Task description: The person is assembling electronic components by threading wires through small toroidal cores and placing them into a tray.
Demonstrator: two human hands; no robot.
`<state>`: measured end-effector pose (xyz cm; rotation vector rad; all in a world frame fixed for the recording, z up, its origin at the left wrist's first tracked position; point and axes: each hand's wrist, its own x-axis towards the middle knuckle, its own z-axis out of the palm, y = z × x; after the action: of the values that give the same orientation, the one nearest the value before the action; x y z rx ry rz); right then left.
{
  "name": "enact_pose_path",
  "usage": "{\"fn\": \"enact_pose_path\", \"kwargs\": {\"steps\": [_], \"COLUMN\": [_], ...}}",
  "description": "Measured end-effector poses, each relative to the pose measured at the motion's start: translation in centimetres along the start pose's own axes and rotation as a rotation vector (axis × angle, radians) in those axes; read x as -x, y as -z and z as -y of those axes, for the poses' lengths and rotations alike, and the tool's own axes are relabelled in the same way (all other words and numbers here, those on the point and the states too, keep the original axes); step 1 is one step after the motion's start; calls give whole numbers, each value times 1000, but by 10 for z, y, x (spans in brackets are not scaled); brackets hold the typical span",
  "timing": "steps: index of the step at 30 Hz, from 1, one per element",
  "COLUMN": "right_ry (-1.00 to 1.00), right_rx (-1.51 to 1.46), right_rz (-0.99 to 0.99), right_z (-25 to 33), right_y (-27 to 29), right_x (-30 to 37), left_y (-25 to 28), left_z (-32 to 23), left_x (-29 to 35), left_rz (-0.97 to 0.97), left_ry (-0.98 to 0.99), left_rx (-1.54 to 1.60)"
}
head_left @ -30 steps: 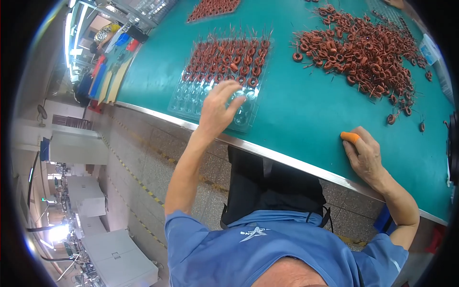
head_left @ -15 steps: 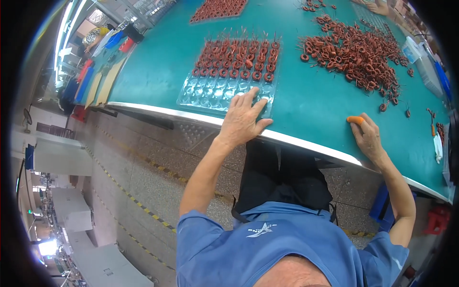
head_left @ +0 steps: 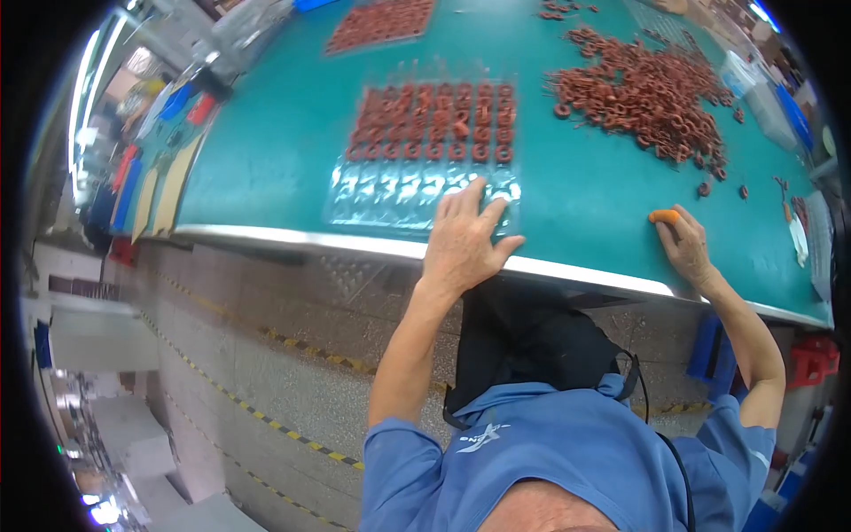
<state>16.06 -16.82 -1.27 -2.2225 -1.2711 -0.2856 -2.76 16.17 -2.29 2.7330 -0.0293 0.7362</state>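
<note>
A clear plastic tray lies near the front edge of the table. Red-brown wire-wound ring coils fill its far rows, while the near pockets hold nothing. My left hand lies across the tray's near right part with its fingers spread; it grips nothing. One fingertip points at the nearest row of coils. To the right, my right hand rests on the green tabletop, fingers curled in. An orange finger cover is on one of its fingers. No coil shows in that hand, though its palm side is hidden.
Beyond my right hand is a big heap of loose coils, with a few strays at its near side. Another filled tray sits at the far left. A clear plastic bin stands at the right. The table's pale front edge runs before me.
The whole view has shifted and tilted slightly. Both hands keep nearly the same places, the left on the tray and the right on the table. No coil has visibly moved.
</note>
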Motion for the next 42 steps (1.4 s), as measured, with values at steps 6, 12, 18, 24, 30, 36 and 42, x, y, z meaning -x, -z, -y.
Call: {"fn": "enact_pose_path", "kwargs": {"steps": [6,12,18,24,30,36,42], "right_ry": [33,66,9,19,39,35,-48], "right_rx": [13,-3,13,-15,5,6,68], "right_rz": [41,46,5,55,27,27,106], "right_z": [2,-2,-2,-3,-7,-1,-10], "right_y": [-4,-11,-1,-17,-21,-15,-15], "right_x": [-8,-3,2,-7,-1,0,4], "left_y": [7,7,-2,0,-3,26,-41], "left_z": [-3,-6,5,23,23,17,18], "left_x": [8,9,2,19,23,80,281], "left_rz": [29,57,13,19,6,-584,-348], "left_ry": [68,93,57,-37,-48,342,1136], "left_rx": [-39,-56,-24,-66,-56,233,92]}}
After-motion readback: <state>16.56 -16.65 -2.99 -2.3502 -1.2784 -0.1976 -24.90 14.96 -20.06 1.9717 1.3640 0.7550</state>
